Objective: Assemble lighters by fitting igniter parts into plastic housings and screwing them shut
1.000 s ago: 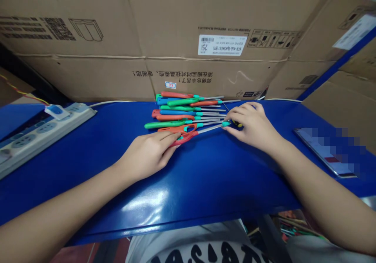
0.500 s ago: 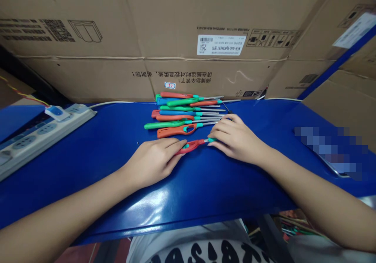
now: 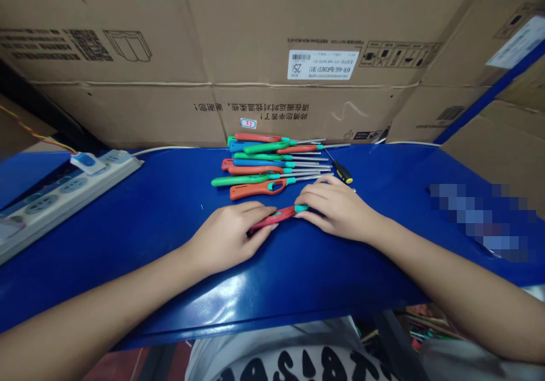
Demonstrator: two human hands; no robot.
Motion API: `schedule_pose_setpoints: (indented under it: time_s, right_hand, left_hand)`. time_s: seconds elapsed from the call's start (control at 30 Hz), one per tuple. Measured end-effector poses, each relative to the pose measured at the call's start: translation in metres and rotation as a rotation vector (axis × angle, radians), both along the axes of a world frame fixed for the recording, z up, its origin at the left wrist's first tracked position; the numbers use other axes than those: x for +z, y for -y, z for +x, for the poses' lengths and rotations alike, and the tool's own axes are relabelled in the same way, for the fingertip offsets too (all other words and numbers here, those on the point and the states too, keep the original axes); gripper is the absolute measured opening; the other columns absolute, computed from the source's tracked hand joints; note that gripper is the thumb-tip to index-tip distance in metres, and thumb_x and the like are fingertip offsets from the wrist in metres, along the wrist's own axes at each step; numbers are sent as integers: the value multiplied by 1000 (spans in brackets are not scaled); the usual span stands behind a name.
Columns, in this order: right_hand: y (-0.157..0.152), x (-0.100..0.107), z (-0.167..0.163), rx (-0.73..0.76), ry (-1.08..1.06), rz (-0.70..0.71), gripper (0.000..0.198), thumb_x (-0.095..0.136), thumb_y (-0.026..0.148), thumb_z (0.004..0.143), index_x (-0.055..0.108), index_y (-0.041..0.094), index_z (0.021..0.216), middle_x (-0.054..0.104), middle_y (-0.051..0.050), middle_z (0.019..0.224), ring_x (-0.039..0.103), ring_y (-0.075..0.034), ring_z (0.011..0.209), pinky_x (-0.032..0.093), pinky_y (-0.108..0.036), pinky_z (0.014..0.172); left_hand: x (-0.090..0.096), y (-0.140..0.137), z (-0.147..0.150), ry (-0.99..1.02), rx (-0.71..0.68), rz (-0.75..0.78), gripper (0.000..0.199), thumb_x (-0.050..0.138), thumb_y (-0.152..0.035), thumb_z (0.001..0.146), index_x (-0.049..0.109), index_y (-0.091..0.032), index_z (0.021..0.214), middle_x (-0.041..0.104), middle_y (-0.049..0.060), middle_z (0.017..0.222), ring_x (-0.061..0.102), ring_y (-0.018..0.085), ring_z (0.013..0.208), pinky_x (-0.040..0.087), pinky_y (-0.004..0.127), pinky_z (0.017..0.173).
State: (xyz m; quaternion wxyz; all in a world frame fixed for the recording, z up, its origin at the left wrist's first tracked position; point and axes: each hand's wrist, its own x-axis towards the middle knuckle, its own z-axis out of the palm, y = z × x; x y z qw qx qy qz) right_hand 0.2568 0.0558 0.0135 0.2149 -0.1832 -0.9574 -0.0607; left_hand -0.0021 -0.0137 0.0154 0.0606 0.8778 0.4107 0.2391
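Observation:
My left hand [image 3: 230, 234] pinches the handle of a red long-nosed lighter [image 3: 283, 215] just above the table. Its teal collar [image 3: 301, 208] sits against the front end of the handle, between the fingertips of my right hand [image 3: 340, 208]. The lighter's nozzle is mostly hidden by that hand. Behind my hands lies a stack of similar lighters in green, blue, red and orange, with metal nozzles pointing right. Nearest is an orange lighter [image 3: 251, 191]. A black and yellow screwdriver [image 3: 342, 172] lies beyond my right fingers.
The blue tabletop [image 3: 272, 279] runs up to a large cardboard box wall [image 3: 149, 108]. A white power strip [image 3: 59, 199] with a plug lies at the left. A pixelated flat object [image 3: 477, 222] is on the right. A small numbered sticker [image 3: 248, 123] marks the cardboard.
My right hand has moved slightly left and down, bringing the teal collar up against the red handle; the bare metal between them no longer shows. The screwdriver's handle has come into sight.

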Motion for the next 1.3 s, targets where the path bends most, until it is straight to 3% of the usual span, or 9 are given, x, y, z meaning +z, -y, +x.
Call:
schedule_pose_setpoints:
  time_s: [0.17, 0.43, 0.57, 0.8, 0.9, 1.13, 1.3]
  right_hand:
    - [-7, -3, 7, 23, 6, -76, 24, 51, 31, 104, 69, 16, 110, 77, -8, 100, 70, -20, 88, 46, -36, 85]
    - [-15, -1, 17, 50, -106, -201, 20, 57, 27, 101, 71, 14, 107, 74, -10, 98, 70, -19, 91, 55, -29, 83]
    - [-11, -2, 18, 76, -70, -116, 20, 53, 24, 102, 70, 14, 105, 72, -11, 94, 68, -20, 85, 56, -31, 78]
    - [0, -2, 14, 99, -25, 182, 18, 50, 16, 101, 67, 10, 99, 70, -11, 80, 61, -19, 71, 52, -30, 64]
    - [2, 0, 14, 101, -30, 222, 17, 50, 15, 100, 66, 10, 99, 70, -11, 78, 60, -19, 69, 51, -30, 62]
    - [0, -2, 16, 68, -12, 58, 22, 49, 20, 101, 68, 11, 97, 69, -10, 79, 61, -19, 70, 51, -30, 65]
    - [-3, 6, 16, -52, 171, -178, 19, 53, 26, 99, 67, 15, 94, 67, -8, 85, 62, -21, 80, 48, -32, 71]
  left_hand:
    - [-1, -6, -5, 135, -9, -63, 27, 64, -31, 95, 72, -20, 118, 79, 5, 110, 75, 22, 98, 60, 31, 85]
    - [1, -19, -18, 117, -92, -119, 33, 58, -33, 100, 67, -21, 128, 75, 6, 121, 73, 21, 105, 58, 30, 91]
    - [0, -17, -17, 106, -163, -140, 29, 53, -29, 102, 65, -19, 128, 75, 7, 116, 73, 20, 102, 57, 28, 88]
    - [-1, -10, -18, 108, -213, -162, 28, 53, -26, 103, 62, -18, 128, 73, 7, 112, 71, 18, 98, 55, 26, 86]
    - [-1, -11, -19, 86, -227, -145, 29, 52, -26, 104, 60, -19, 131, 72, 7, 112, 70, 17, 98, 55, 26, 86]
    - [-7, -8, -18, -132, -124, 81, 34, 47, -30, 105, 59, -15, 134, 71, 9, 115, 72, 24, 95, 60, 35, 79]
    - [-5, -8, -9, -239, -65, -43, 43, 43, -40, 106, 54, -19, 142, 67, 9, 121, 71, 27, 103, 61, 40, 83]
